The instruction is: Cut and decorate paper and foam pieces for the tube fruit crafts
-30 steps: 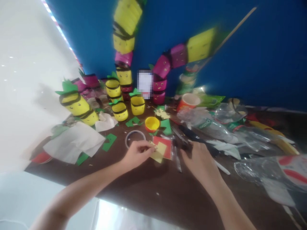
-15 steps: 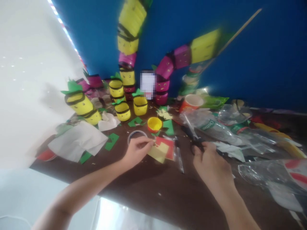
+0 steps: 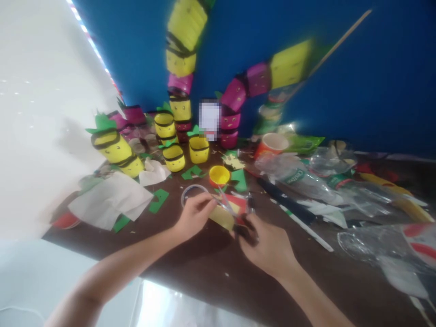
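Note:
My right hand (image 3: 267,243) grips a pair of black-handled scissors (image 3: 229,203), blades apart and pointing away to the left. Fingers pinched together, my left hand (image 3: 195,215) is close to the blade tips; whatever tiny thing it holds there is too small and blurred to name. Under both hands lie a pale yellow piece of paper (image 3: 220,219) and a red one (image 3: 238,203) on the dark table. Behind my left hand rests a roll of clear tape (image 3: 185,195), partly covered. A small yellow cup (image 3: 220,175) with a red outside stands just beyond the blades.
Yellow pineapple-faced cups (image 3: 199,150) stand at the back. White paper sheets (image 3: 111,200) and green scraps (image 3: 158,201) lie left. Plastic bottles (image 3: 306,184), an orange cup (image 3: 271,145) and a white stick (image 3: 308,227) lie or stand right. The table's front edge is near my forearms.
My right hand has lifted the scissors from the right side and brought them left to my left hand, with the blades now apart. The left hand has barely moved.

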Action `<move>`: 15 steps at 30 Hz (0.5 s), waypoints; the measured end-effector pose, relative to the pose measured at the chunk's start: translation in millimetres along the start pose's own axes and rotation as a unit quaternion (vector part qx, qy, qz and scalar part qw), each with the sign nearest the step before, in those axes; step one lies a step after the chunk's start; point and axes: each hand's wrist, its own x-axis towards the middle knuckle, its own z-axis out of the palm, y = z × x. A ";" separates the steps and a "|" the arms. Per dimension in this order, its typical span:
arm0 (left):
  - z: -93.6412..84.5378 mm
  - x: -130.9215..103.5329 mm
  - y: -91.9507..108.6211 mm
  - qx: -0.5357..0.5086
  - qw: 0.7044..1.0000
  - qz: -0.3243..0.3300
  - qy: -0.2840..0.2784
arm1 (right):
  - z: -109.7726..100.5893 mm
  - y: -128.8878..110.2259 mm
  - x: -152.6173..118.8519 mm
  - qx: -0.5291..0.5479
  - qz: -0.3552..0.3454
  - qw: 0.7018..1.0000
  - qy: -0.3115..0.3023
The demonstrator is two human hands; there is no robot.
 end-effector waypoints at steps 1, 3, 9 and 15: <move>0.2 0.0 -0.1 0.000 1.000 0.000 0.000 | 0.4 0.2 -0.1 0.000 0.000 1.000 0.002; 0.7 -0.2 -0.2 0.008 1.000 0.003 0.002 | 1.0 0.0 -0.4 0.005 0.001 1.000 0.003; 3.2 -2.2 2.1 0.027 0.999 0.010 -0.022 | -1.4 -5.1 0.0 0.029 0.014 0.999 -0.025; 6.1 -3.4 5.1 0.040 0.999 0.013 -0.031 | -3.0 -7.7 -0.3 0.073 0.024 0.995 -0.060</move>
